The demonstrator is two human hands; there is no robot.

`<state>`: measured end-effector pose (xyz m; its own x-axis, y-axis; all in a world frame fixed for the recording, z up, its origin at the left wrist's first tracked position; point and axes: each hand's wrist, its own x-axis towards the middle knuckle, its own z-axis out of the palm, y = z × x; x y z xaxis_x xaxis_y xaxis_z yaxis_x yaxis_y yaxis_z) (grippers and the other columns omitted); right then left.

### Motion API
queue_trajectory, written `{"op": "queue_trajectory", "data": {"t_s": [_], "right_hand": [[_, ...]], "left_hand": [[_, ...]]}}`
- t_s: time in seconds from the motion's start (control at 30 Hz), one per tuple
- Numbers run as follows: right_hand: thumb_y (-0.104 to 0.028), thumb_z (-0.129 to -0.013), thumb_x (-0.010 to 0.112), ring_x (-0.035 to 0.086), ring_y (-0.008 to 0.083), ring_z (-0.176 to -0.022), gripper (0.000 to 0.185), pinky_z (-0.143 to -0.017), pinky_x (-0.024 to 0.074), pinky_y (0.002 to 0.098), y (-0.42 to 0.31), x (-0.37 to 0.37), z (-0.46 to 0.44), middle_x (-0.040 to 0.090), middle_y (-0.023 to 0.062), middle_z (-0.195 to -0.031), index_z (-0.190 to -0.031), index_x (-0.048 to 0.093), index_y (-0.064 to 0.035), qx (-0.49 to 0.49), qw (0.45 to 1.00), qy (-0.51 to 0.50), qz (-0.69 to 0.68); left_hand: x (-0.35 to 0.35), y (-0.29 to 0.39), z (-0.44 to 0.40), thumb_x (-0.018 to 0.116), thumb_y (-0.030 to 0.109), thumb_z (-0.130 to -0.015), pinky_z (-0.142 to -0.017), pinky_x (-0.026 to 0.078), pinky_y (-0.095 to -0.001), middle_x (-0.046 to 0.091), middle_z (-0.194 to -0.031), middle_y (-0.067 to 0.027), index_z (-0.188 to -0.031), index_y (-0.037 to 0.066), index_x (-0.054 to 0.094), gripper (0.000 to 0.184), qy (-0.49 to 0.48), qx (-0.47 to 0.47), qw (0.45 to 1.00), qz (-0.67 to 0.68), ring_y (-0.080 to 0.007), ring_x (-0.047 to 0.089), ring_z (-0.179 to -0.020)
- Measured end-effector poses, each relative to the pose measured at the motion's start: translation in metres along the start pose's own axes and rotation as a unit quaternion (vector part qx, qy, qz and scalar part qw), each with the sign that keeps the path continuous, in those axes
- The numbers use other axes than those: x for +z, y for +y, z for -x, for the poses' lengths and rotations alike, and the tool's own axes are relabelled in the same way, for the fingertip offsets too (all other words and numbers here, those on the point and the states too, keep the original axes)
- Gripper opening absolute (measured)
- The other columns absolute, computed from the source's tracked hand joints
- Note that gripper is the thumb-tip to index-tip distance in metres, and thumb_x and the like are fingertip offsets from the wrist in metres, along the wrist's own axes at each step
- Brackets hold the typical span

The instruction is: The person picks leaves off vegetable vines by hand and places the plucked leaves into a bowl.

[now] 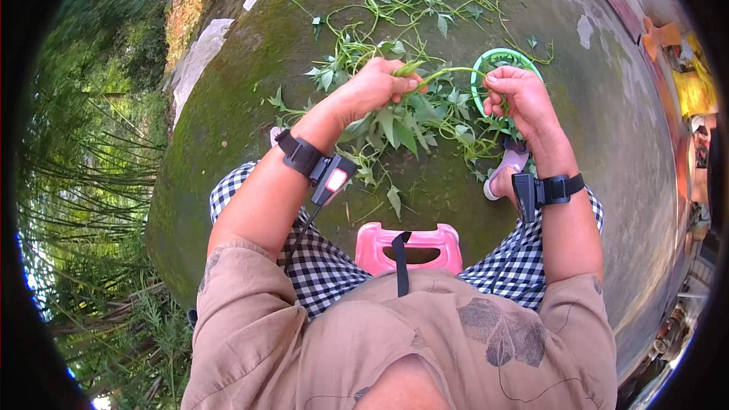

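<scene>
Above the mossy floor [250, 106], the left hand [383, 85] and right hand [520, 99] each pinch a green vine stem [453, 70]. Its long axis runs crosswise between them, arching gently, the right end in front of the left rim of the green container [476, 87].

Outdoors, apparently a yard, mossy ground [220, 125], pale stone edging [199, 61], dense greenery [99, 137], daylight

Mossy concrete ground [235, 137], leafy greenery [99, 175] at left, stone slabs [199, 61], pink stool [425, 236], daylight
</scene>
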<state>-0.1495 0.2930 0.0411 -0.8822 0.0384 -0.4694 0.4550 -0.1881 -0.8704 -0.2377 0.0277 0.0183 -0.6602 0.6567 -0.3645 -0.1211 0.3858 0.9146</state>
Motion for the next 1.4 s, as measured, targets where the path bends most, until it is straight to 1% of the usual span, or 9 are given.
{"op": "queue_trajectory", "data": {"t_s": [0.3,0.47,0.57,0.67,0.7,0.8,0.93,1.0,1.4], "right_hand": [[-0.009,-0.084,0.065,0.048,0.0058,-0.05,0.011,-0.047,0.0375,0.0236,0.011,-0.002,0.0,0.054,-0.0019,-0.06,-0.075,0.06,-0.0026,-0.148,0.97,0.107,0.159],[-0.009,-0.081,0.065,0.052,0.0121,-0.054,0.009,-0.051,0.0405,0.0292,0.016,-0.003,0.001,0.057,0.0033,-0.062,-0.077,0.061,-0.0015,-0.234,0.922,0.127,0.281],[-0.013,-0.08,0.066,0.058,0.02,-0.061,0.011,-0.057,0.0445,0.0336,0.013,-0.002,0.005,0.061,0.0075,-0.068,-0.079,0.061,-0.0026,-0.279,0.877,0.134,0.368],[-0.018,-0.079,0.067,0.062,0.0269,-0.071,0.014,-0.064,0.0483,0.0376,0.016,0.004,0.01,0.064,0.0096,-0.077,-0.079,0.062,-0.0047,-0.317,0.789,0.151,0.505],[-0.019,-0.079,0.067,0.064,0.0289,-0.074,0.015,-0.066,0.0494,0.0388,0.018,0.006,0.011,0.065,0.0101,-0.08,-0.08,0.062,-0.0055,-0.329,0.748,0.158,0.555],[-0.021,-0.08,0.065,0.065,0.0307,-0.081,0.013,-0.071,0.0512,0.0423,0.031,0.01,0.012,0.065,0.0101,-0.084,-0.081,0.063,-0.0081,-0.278,0.648,0.151,0.692],[-0.017,-0.076,0.057,0.065,0.0381,-0.081,0.016,-0.072,0.051,0.049,0.035,0.02,0.025,0.067,0.018,-0.082,-0.081,0.066,-0.0045,-0.084,0.773,0.009,0.628],[-0.017,-0.075,0.055,0.064,0.0402,-0.081,0.018,-0.073,0.0507,0.0489,0.036,0.028,0.035,0.066,0.0202,-0.08,-0.079,0.066,-0.0035,-0.105,0.829,-0.021,0.549],[-0.021,-0.074,0.068,0.063,0.0375,-0.069,0.016,-0.063,0.0495,0.0475,0.047,-0.011,0.103,0.064,0.016,-0.07,-0.076,0.061,-0.0057,-0.153,0.798,0.098,0.575]], "left_hand": [[0.016,0.001,0.007,0.06,0.014,-0.089,-0.042,0.032,-0.0204,0.068,-0.079,-0.0131,-0.104,-0.007,0.066,0.027,-0.132,-0.086,0.966,0.206,-0.0065,0.045,-0.046],[0.02,-0.01,0.004,0.062,0.014,-0.084,-0.041,0.033,-0.0203,0.066,-0.076,-0.0131,-0.095,-0.006,0.067,0.023,-0.165,-0.077,0.947,0.266,-0.0063,0.045,-0.045],[0.024,-0.005,0.005,0.062,0.015,-0.083,-0.043,0.035,-0.0238,0.064,-0.069,-0.0093,-0.087,-0.004,0.067,0.02,-0.14,-0.108,0.963,0.201,-0.0075,0.047,-0.046],[0.035,-0.024,-0.001,0.062,0.019,-0.083,-0.046,0.039,-0.0296,0.06,-0.062,-0.0063,-0.085,-0.002,0.068,0.022,-0.081,0.027,0.994,-0.073,-0.0098,0.05,-0.048],[0.039,-0.027,-0.001,0.063,0.02,-0.081,-0.053,0.044,-0.038,0.06,-0.061,-0.0093,-0.078,0.0,0.066,0.021,-0.032,0.067,0.981,-0.179,-0.0215,0.058,-0.053],[0.047,-0.037,0.001,0.065,0.02,-0.077,-0.062,0.047,-0.0442,0.059,-0.063,-0.0162,-0.074,0.0,0.061,0.02,0.027,0.143,0.901,-0.409,-0.0337,0.062,-0.064],[0.041,-0.047,0.0,0.066,0.026,-0.075,-0.07,0.049,-0.048,0.063,-0.075,-0.0182,-0.075,0.002,0.06,0.025,0.116,0.159,0.879,-0.434,-0.0375,0.063,-0.077],[0.036,-0.062,-0.005,0.067,0.026,-0.072,-0.07,0.05,-0.0469,0.064,-0.079,-0.0159,-0.076,0.003,0.059,0.024,0.143,0.124,0.883,-0.429,-0.0368,0.063,-0.077],[0.133,-0.083,-0.023,0.07,0.022,-0.071,-0.062,0.047,-0.0449,0.062,-0.078,-0.0142,-0.078,0.005,0.059,0.021,0.196,0.214,0.89,-0.352,-0.0373,0.061,-0.069]]}}
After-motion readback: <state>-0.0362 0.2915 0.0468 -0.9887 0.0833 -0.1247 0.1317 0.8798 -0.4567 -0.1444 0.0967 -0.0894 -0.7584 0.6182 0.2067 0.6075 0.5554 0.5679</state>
